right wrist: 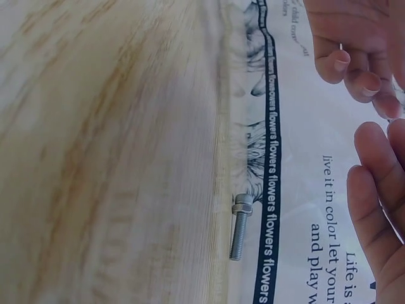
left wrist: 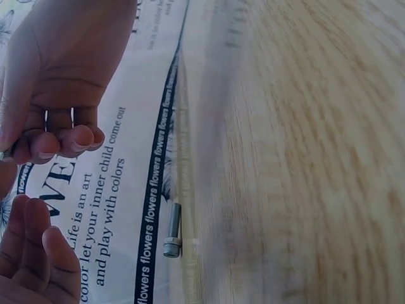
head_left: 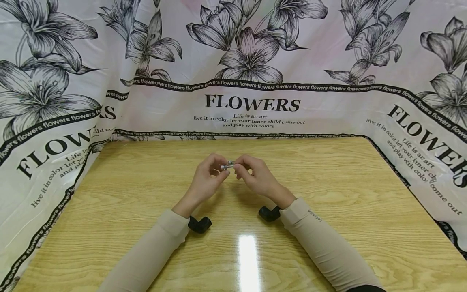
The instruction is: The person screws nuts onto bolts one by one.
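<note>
My left hand [head_left: 208, 175] and right hand [head_left: 256, 175] meet fingertip to fingertip over the middle of the table. A small silver bolt [head_left: 228, 166] spans the gap between them. Its head end lies among the left fingers, and the right thumb and fingertips pinch the other end. Just behind it is a second metal bolt [head_left: 231, 162]. Both wrist views show this bolt [left wrist: 173, 232] with a nut [right wrist: 242, 208] on its shank close to the head, apart from both hands. The held bolt is mostly hidden by fingers in those views.
A wood-grain table [head_left: 146, 178] fills the foreground. White flower-printed cloth [head_left: 251, 109] hangs around its back and sides. Black angled pieces [head_left: 200, 224] stick out beside both cuffs. Light reflects off the tabletop near the front.
</note>
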The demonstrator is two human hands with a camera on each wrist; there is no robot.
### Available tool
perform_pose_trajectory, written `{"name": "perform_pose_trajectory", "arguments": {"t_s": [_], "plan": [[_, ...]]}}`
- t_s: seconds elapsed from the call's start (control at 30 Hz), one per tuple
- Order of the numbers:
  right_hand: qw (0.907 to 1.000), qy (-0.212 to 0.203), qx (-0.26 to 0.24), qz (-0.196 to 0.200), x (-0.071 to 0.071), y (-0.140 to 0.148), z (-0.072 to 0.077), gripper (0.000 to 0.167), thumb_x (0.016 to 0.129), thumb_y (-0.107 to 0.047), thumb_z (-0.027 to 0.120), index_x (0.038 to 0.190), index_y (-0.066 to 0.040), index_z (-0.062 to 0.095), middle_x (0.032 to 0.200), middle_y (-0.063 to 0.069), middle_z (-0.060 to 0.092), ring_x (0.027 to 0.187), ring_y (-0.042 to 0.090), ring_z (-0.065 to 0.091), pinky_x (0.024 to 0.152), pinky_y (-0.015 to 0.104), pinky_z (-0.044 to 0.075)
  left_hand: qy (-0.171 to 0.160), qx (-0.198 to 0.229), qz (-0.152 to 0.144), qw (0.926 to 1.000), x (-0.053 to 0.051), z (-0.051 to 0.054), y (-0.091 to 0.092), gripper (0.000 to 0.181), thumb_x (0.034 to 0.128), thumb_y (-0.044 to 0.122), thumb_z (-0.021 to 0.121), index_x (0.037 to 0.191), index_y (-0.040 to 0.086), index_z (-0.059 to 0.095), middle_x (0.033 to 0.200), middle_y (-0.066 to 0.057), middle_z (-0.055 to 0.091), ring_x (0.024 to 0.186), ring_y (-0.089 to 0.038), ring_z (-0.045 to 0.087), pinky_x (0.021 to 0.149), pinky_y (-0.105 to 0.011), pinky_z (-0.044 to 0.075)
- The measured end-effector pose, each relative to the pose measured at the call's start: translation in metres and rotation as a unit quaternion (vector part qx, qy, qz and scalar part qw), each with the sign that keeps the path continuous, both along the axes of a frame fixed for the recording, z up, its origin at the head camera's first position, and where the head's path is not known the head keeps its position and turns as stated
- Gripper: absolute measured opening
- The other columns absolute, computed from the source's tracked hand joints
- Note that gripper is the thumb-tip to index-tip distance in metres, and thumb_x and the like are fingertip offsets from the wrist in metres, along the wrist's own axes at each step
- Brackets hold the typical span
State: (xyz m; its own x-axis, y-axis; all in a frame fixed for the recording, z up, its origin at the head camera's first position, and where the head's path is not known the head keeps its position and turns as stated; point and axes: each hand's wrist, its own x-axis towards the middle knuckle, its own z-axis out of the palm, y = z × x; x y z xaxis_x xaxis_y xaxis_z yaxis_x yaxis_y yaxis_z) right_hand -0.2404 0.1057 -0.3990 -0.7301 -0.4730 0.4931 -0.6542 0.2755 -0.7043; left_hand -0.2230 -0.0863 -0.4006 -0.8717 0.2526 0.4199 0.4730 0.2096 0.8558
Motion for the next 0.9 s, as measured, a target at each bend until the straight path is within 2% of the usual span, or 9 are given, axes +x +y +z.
{"name": "perform_pose_trajectory", "arguments": {"t_s": [0.13,0.33,0.47,0.57,0.73,0.9], "plan": [[1.0,0.008,-0.004,0.004,-0.0008,0.0012,-0.0022,0.008,0.098,-0.008,0.054,0.097,-0.003,0.061,0.08,0.002,0.063,0.07,0.019,0.062,0.056,0.034,0.045,-0.011,-0.006,0.007,0.9999,-0.0002,0.0,0.0,0.017,0.0913,0.013,0.066,0.104,0.004,0.06,0.101,-0.003,0.062,0.086,-0.021,0.059,0.074,-0.035,0.049],[0.9998,0.015,-0.006,0.008,-0.0011,0.0023,-0.0026,0.009,0.099,-0.012,0.053,0.096,-0.011,0.061,0.081,-0.002,0.061,0.07,0.011,0.061,0.055,0.035,0.047,-0.039,-0.016,0.015,0.999,-0.0001,0.0006,-0.0009,0.016,0.0949,0.025,0.062,0.101,0.01,0.064,0.104,-0.002,0.063,0.088,-0.02,0.058,0.077,-0.036,0.049],[0.9998,0.018,-0.003,0.011,-0.0014,0.0021,-0.0029,0.009,0.099,-0.012,0.052,0.097,-0.011,0.061,0.081,-0.002,0.061,0.07,0.011,0.061,0.054,0.033,0.047,-0.048,-0.026,0.016,0.9984,-0.0007,-0.0007,-0.0015,0.021,0.0961,0.026,0.06,0.099,0.006,0.066,0.104,-0.004,0.063,0.089,-0.021,0.059,0.078,-0.035,0.048],[0.9998,0.016,-0.003,0.012,-0.0013,0.0019,-0.0024,0.009,0.099,-0.011,0.052,0.097,-0.011,0.061,0.081,-0.001,0.061,0.07,0.012,0.061,0.054,0.034,0.047,-0.055,-0.021,0.012,0.9982,-0.0005,-0.0012,-0.0012,0.023,0.0947,0.023,0.062,0.106,0.002,0.062,0.105,-0.01,0.062,0.09,-0.025,0.059,0.078,-0.038,0.048],[1.0,0.007,-0.003,0.006,-0.0008,0.0014,-0.0021,0.009,0.099,-0.01,0.053,0.096,-0.008,0.061,0.08,0.007,0.063,0.071,0.015,0.062,0.055,0.036,0.047,-0.035,-0.001,0.003,0.9994,-0.0003,-0.0018,-0.001,0.036,0.0874,0.009,0.071,0.117,-0.001,0.053,0.105,-0.016,0.061,0.087,-0.028,0.059,0.075,-0.04,0.048],[1.0,0.001,-0.001,-0.001,0.0012,-0.0001,-0.0002,0.008,0.097,-0.003,0.053,0.096,-0.003,0.061,0.08,0.006,0.063,0.07,0.023,0.063,0.054,0.037,0.045,-0.009,0.004,0.004,0.9999,0.0001,-0.0009,-0.0002,0.022,0.0881,0.003,0.068,0.107,0.001,0.057,0.098,-0.009,0.062,0.083,-0.024,0.059,0.071,-0.033,0.048]]}}
